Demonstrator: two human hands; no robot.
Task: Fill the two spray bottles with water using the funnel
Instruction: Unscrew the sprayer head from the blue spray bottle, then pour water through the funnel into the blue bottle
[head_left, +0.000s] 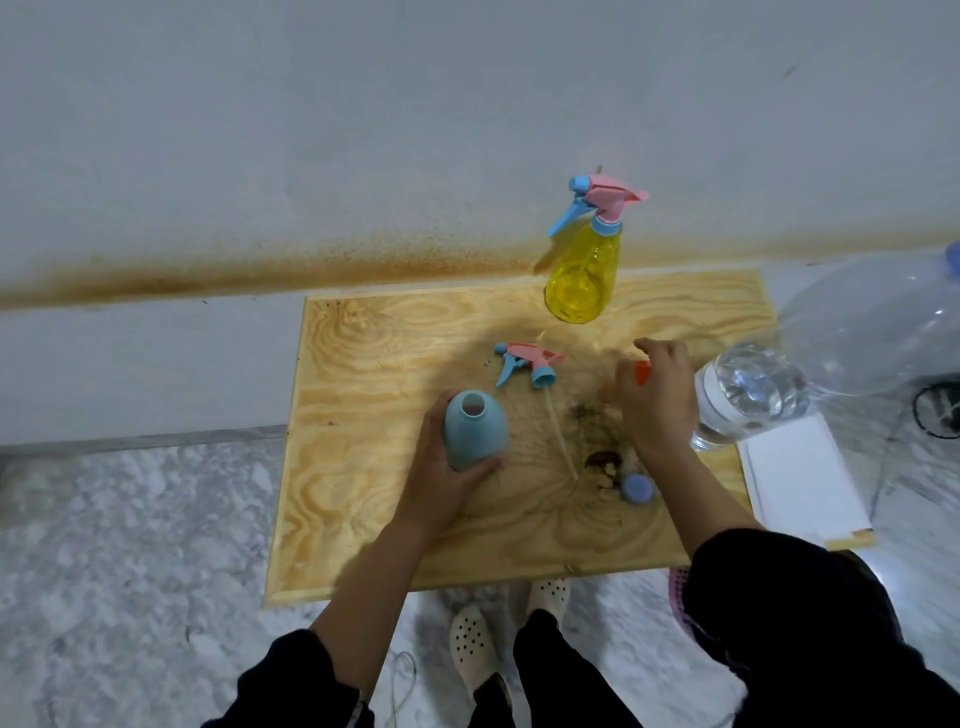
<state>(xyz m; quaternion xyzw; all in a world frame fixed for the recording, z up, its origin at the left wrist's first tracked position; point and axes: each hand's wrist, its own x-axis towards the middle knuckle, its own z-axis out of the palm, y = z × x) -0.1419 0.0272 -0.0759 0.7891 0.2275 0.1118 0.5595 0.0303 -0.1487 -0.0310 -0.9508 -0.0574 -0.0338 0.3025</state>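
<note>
Fingers of the left hand (441, 475) are curled round the blue bottle (475, 434), which is stood open-topped in the middle of the wooden bench (363, 364). A small orange funnel (643, 373) is pinched in the bent fingers of the right hand (657, 405), just right of centre; most of it is hidden. A loose spray head (527, 364) is laid between the hands. The yellow spray bottle (584, 275) is stood at the bench's upper edge. A clear water bottle (748, 395) is seen at the right.

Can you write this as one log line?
left grip: holds blue bottle, uncapped | right grip: holds funnel | yellow bottle: capped
</note>
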